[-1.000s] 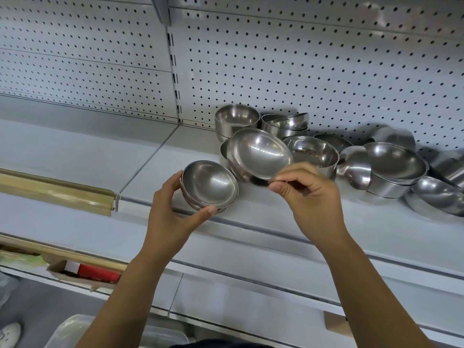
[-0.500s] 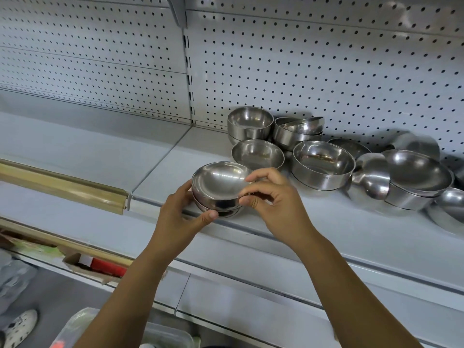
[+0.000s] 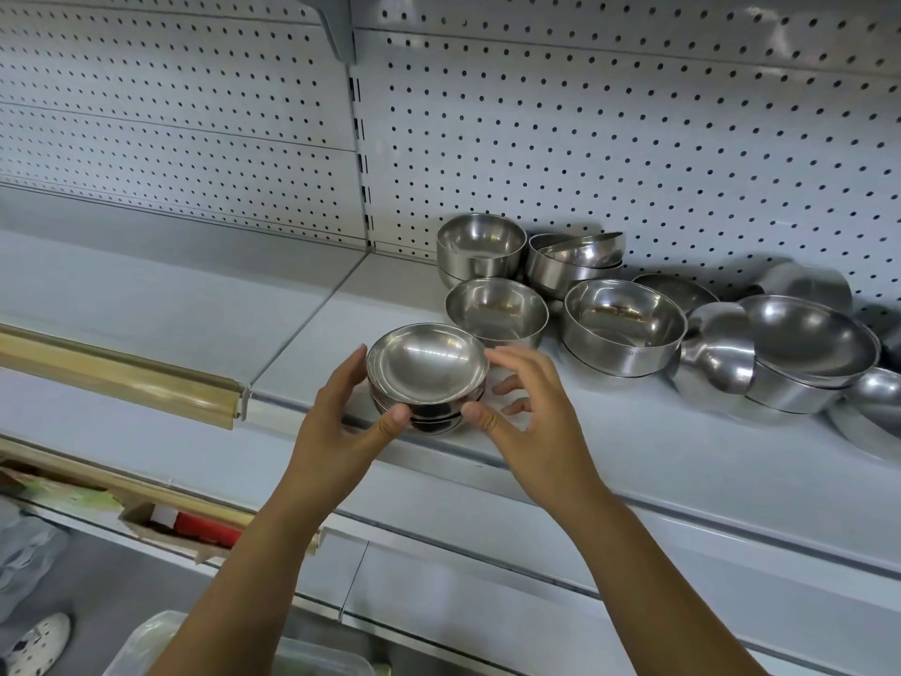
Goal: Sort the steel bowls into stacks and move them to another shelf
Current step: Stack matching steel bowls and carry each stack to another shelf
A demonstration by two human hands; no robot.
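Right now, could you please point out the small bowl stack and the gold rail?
small bowl stack (image 3: 426,363): head view, inside of the top bowl.
gold rail (image 3: 122,378): head view, its front face.

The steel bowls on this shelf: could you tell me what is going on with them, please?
A person is sorting them. The left hand grips a stack of shallow bowls at the front edge of the shelf, while the right hand hovers beside it, fingers loosely curved. The other bowls lie jumbled, some tipped over, further back to the right.
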